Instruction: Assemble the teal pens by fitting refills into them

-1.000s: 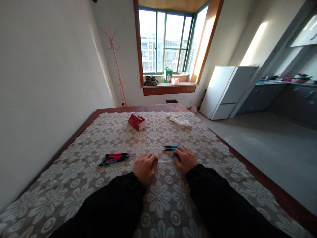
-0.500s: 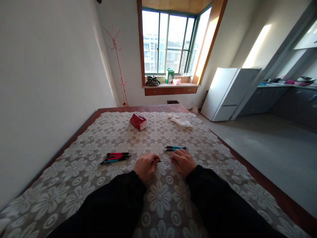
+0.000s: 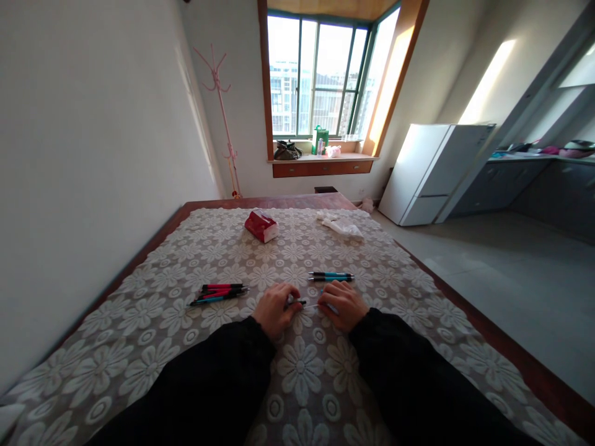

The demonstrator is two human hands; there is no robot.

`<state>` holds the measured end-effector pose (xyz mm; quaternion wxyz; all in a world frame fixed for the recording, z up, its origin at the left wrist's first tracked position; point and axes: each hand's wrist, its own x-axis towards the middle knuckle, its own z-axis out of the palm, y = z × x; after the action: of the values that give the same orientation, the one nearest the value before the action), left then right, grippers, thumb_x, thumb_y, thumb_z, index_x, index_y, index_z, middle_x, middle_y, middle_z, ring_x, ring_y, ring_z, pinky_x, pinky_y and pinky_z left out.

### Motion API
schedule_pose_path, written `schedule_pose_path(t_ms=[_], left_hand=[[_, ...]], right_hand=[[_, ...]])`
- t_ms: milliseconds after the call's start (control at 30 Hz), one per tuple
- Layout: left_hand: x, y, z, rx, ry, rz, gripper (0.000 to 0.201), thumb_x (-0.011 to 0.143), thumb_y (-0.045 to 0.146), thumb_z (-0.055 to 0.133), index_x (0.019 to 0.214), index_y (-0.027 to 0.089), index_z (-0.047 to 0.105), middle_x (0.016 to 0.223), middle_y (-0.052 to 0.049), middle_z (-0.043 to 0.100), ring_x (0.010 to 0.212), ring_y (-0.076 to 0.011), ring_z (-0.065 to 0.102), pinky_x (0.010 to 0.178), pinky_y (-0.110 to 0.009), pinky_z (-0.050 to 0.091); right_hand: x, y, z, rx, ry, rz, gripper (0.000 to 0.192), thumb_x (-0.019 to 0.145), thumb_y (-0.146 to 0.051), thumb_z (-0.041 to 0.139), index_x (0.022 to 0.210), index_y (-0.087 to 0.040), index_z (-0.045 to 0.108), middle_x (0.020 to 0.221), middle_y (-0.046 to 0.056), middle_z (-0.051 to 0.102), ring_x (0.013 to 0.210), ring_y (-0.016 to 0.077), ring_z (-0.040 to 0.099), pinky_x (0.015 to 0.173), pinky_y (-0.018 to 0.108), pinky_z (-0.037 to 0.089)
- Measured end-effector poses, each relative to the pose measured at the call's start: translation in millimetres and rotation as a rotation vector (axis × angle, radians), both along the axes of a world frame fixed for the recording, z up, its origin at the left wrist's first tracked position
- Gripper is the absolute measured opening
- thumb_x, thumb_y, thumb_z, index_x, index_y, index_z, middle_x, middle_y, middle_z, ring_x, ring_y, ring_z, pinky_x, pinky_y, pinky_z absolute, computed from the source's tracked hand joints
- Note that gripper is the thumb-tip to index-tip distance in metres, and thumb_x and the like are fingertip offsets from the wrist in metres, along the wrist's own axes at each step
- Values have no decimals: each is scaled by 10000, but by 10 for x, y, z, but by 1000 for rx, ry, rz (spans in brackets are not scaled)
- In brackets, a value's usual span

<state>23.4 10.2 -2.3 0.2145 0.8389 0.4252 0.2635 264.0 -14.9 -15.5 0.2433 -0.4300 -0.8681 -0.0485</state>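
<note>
Both hands are resting on the counter [image 3: 139,322]. The left hand [image 3: 274,310] and right hand [image 3: 346,305] are pinching a thin pen [image 3: 307,303] between them, fingers closed, maybe in two parts.

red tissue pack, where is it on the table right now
In the head view the red tissue pack lies at the far end of the table, slightly left of centre, with the crumpled white cloth to its right, well beyond both hands.
</note>
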Motion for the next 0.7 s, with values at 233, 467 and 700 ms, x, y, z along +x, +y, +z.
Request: schedule_pose_path(t_ms=[233, 467, 700], left_hand=[[-3, 19, -26, -17, -6, 3, 36, 919, 225, 636, 938, 224, 666, 908, -20, 677, 908, -206, 613, 825, -314, 461], [8, -7, -1, -10, -14, -8, 118, 954, 228, 547, 937, 216, 663, 913, -36, 678, 919, -211, 608, 834, -328, 461], [10, -55, 47, 44, 46, -68, 225, 773, 108, 652, 968, 219, 656, 1005, -39, 683, 992, -237, 603, 896, -357, 470]], right_hand=[[126, 15, 68, 0, 39, -56, 98, 828, -147, 586, 813, -217, 653, 838, 31, 651, 849, 204, 543, 789, 357, 369], [125, 31, 23, -11, 103, -72, 102, 902, -222, 609, 940, -237, 703, 934, 32, 686, 914, 213, 579, 838, 373, 404], [207, 114, -88, -71, 99, -251, 159, 868, -180, 630, 995, -249, 698, 1056, 42, 686, 1029, 236, 582, 889, 384, 426]])
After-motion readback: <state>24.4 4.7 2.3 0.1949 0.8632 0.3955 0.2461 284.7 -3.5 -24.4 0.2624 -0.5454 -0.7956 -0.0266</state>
